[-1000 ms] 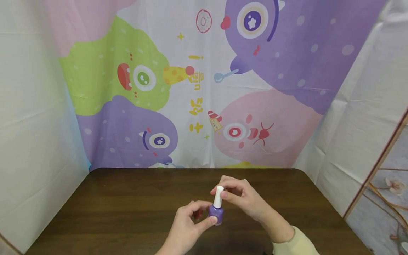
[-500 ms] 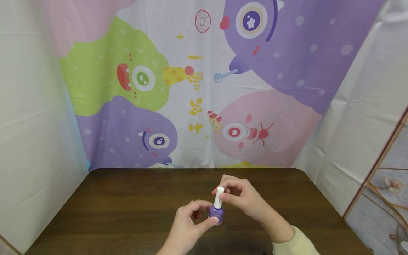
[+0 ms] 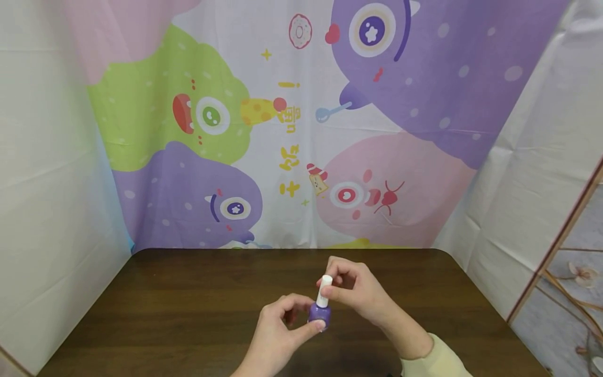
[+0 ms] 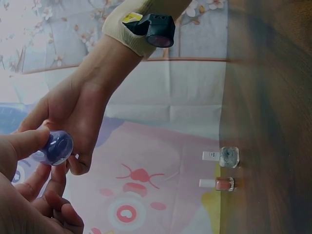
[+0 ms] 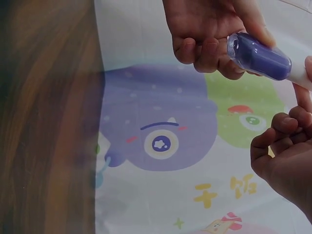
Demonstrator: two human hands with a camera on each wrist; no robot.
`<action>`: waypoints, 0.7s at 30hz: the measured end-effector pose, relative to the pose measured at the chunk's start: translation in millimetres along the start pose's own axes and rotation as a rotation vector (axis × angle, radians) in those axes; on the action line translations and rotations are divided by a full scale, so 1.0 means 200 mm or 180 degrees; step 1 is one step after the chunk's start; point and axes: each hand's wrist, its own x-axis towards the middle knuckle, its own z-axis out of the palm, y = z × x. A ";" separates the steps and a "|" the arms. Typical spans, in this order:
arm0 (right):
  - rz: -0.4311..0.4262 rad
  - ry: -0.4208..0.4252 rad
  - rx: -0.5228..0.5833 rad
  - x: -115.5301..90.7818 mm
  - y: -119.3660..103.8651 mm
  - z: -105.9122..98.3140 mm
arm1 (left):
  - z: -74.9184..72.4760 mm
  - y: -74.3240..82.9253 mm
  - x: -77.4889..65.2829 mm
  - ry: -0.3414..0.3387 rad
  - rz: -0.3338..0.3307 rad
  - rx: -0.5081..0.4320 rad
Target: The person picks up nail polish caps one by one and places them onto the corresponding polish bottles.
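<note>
Above the dark wooden table (image 3: 179, 303) is a bottle of purple nail polish (image 3: 320, 313), tilted slightly, with its tall white cap (image 3: 324, 291) seated on its neck. My left hand (image 3: 275, 332) pinches the glass body between thumb and fingers. My right hand (image 3: 363, 293) pinches the cap between thumb and index finger, its other fingers curled. In the right wrist view the purple bottle (image 5: 261, 57) shows its clear glass base. The left wrist view shows that base end of the bottle (image 4: 57, 147), and the cap is hidden there.
Two more nail polish bottles stand on the table in the left wrist view, a grey glittery one (image 4: 229, 157) and a coral one (image 4: 224, 184), both white-capped. A cartoon-printed cloth (image 3: 301, 220) hangs at the table's back edge, with white cloth (image 3: 56, 183) along the sides.
On the cap, my right thumb and fingers have shifted slightly, and the right hand's knuckles sit a little higher. The left hand and bottle stay almost where they were.
</note>
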 end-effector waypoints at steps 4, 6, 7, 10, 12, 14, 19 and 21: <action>-0.0021 0.0068 -0.0072 0.00 0.00 0.01 | 0.00 0.00 0.00 0.0000 -0.0017 0.0008; -0.0019 0.0108 -0.0145 0.01 -0.01 0.01 | 0.00 0.00 0.00 -0.0007 -0.0016 0.0010; -0.0011 0.0134 -0.0179 0.01 -0.01 0.01 | 0.00 0.00 0.00 -0.0006 -0.0008 0.0013; 0.0048 0.0215 -0.0255 0.01 -0.01 0.02 | 0.01 0.00 0.00 0.0001 0.0015 0.0009; 0.0102 0.0266 -0.0274 0.01 -0.02 0.02 | 0.01 0.00 0.01 0.0010 0.0032 0.0006; 0.0141 0.0302 -0.0286 0.01 -0.02 0.03 | 0.01 0.00 0.01 0.0016 0.0039 0.0000; 0.0128 0.0248 -0.0176 0.01 -0.01 0.03 | 0.01 -0.01 0.01 0.0022 0.0035 -0.0012; 0.0111 0.0155 -0.0117 0.01 0.00 0.03 | 0.01 -0.01 0.01 0.0047 0.0052 -0.0034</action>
